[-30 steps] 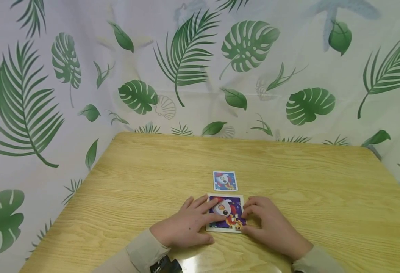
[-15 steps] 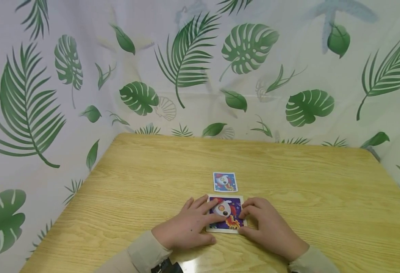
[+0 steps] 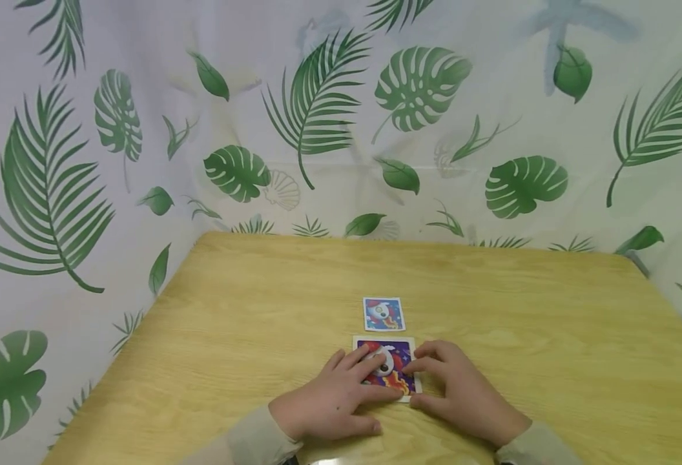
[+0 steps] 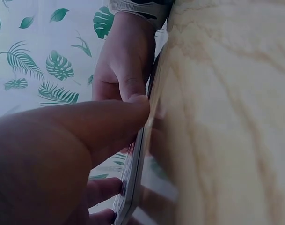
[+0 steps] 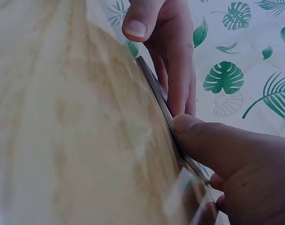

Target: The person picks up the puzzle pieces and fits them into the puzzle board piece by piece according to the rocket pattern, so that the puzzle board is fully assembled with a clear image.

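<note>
On the table a framed picture puzzle with a pale border shows a white dog, red shapes and yellow flames on purple. My left hand lies spread across its left and lower part, fingertips on the picture, thumb on the tabletop. My right hand holds the lower right corner, fingers bent over the right border and thumb at the near edge. In the left wrist view the puzzle is a thin slab seen edge-on. The right wrist view shows my right thumb against its near edge.
Just beyond the puzzle lies a small card with a similar dog picture on blue. The wood-grain table reaches back to a white curtain printed with green leaves.
White patches in the picture's lower right no longer show. My left hand has slid right and nearer, its index finger reaching toward the right thumb. The right fingers reach further over the picture.
</note>
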{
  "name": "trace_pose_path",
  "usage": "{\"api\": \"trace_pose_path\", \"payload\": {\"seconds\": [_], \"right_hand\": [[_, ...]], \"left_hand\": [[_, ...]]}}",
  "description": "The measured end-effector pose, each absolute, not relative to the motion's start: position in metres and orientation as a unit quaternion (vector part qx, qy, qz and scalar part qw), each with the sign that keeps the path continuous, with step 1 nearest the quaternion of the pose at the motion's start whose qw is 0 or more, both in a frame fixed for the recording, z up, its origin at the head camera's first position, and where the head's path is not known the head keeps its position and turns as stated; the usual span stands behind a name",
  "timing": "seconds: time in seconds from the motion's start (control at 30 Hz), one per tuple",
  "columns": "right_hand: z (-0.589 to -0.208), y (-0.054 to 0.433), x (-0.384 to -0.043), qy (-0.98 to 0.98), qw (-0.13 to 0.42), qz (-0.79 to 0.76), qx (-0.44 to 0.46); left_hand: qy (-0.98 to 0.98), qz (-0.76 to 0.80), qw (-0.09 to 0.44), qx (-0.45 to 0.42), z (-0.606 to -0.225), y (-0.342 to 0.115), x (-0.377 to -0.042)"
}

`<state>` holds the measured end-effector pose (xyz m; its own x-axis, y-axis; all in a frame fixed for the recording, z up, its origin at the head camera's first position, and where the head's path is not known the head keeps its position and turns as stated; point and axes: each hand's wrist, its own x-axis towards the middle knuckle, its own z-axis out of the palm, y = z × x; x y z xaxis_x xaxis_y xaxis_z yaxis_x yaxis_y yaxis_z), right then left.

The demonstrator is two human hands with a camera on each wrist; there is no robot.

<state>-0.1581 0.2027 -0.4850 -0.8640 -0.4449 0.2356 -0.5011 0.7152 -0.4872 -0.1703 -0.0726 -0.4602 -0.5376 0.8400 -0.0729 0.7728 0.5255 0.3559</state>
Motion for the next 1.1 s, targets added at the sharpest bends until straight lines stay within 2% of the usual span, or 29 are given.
{"api": "trace_pose_path", "payload": {"seconds": [0.33,0.7,1.1], "right_hand": [[-0.475,0.204,-0.159,-0.926,0.003,0.260,0.273],[-0.474,0.205,-0.155,-0.931,-0.017,0.260,0.257],[-0.484,0.205,-0.155,-0.924,0.004,0.261,0.279]], "left_hand": [[0.869,0.145,0.125,0.456,-0.453,-0.077,-0.171],[0.860,0.146,0.143,0.468,-0.457,-0.074,-0.172],[0.860,0.129,0.153,0.469,-0.454,-0.075,-0.173]]}}
